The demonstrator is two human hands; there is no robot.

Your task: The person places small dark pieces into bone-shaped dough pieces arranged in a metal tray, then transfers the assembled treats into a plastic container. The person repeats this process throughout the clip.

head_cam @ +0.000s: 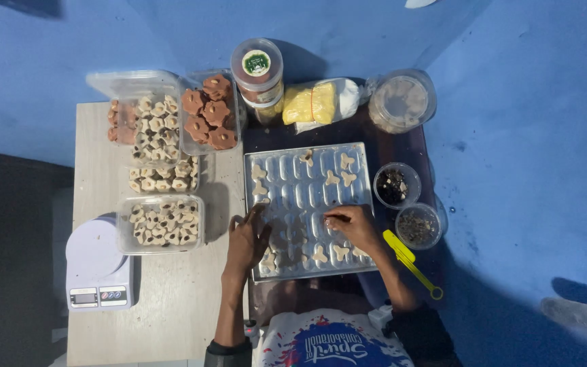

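Hands work over the baking tray [361, 153]: left hand [247, 239] lies open-fingered, right hand [351, 223] pinches something tiny.

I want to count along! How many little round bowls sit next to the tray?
2. One small round bowl sits at the tray's right edge; the other sits just below it, by the right hand.

Bare tray [293, 183] middle lies open; cups [397, 185] right, cookie tubs [161, 224] left.
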